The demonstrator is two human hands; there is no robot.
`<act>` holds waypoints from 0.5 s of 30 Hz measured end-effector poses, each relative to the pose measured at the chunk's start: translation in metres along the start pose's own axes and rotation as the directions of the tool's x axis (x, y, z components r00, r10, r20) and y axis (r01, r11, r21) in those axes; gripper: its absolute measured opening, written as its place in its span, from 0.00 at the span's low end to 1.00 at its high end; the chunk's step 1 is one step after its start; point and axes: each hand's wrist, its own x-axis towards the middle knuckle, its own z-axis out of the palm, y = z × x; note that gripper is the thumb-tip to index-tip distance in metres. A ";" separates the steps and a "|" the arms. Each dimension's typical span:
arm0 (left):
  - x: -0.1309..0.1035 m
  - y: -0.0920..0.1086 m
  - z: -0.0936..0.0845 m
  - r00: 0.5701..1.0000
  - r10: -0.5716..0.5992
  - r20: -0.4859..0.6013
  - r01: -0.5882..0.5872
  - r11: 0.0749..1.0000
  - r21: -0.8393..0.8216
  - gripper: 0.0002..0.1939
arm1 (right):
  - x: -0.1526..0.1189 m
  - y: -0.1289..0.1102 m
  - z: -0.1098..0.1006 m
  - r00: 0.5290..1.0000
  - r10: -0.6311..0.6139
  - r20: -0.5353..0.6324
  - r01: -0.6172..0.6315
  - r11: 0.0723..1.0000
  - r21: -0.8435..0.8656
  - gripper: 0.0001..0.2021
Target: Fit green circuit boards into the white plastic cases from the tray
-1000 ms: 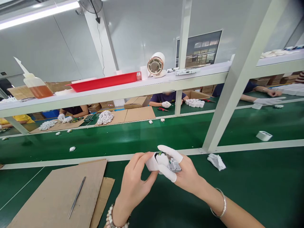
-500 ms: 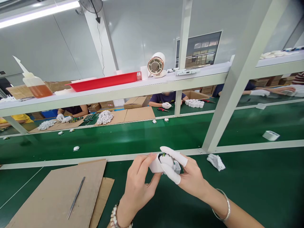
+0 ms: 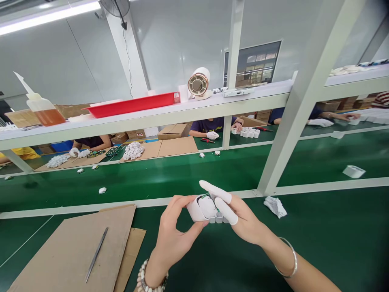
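Note:
My left hand (image 3: 176, 231) grips a white plastic housing (image 3: 195, 210) between thumb and fingers, held above the green bench. In the housing's open end sits a rounded white part (image 3: 208, 207) with a green circuit board edge at its top. My right hand (image 3: 240, 211) has white finger cots on thumb and index finger. Those two fingers close round the right side of the rounded part, the thumb against it and the index finger reaching over the top. Behind the hands stand several small white housings (image 3: 219, 219), partly hidden.
Cardboard sheets (image 3: 69, 247) with metal tweezers (image 3: 96, 254) lie at left. A crumpled white glove or cloth (image 3: 275, 207) is at right. Beyond a rail, the green conveyor belt (image 3: 158, 174) carries small white parts. An overhead shelf (image 3: 146, 121) and its post (image 3: 282, 134) cross the view. Co-workers sit opposite.
The housing has shifted slightly left and turned, showing more of the rounded part. My right thumb has moved up to its right side. Small parts on the belt have moved right.

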 end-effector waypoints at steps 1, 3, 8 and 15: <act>0.000 0.000 0.000 1.000 -0.005 0.004 0.005 1.000 -0.013 0.23 | 0.000 0.000 0.000 0.999 0.035 0.013 -0.035 0.999 0.027 0.25; -0.001 0.000 -0.001 1.000 -0.003 0.009 0.003 1.000 -0.030 0.23 | 0.001 0.001 -0.002 0.995 0.093 0.045 -0.096 0.993 0.069 0.27; 0.000 -0.001 0.000 1.000 0.016 0.025 -0.015 0.999 -0.030 0.22 | 0.001 0.002 -0.001 0.966 0.166 0.198 -0.213 0.944 0.250 0.30; 0.001 -0.002 0.001 0.999 0.047 0.012 -0.046 0.998 -0.036 0.23 | 0.001 0.002 0.008 0.977 0.112 0.180 -0.173 0.912 0.371 0.30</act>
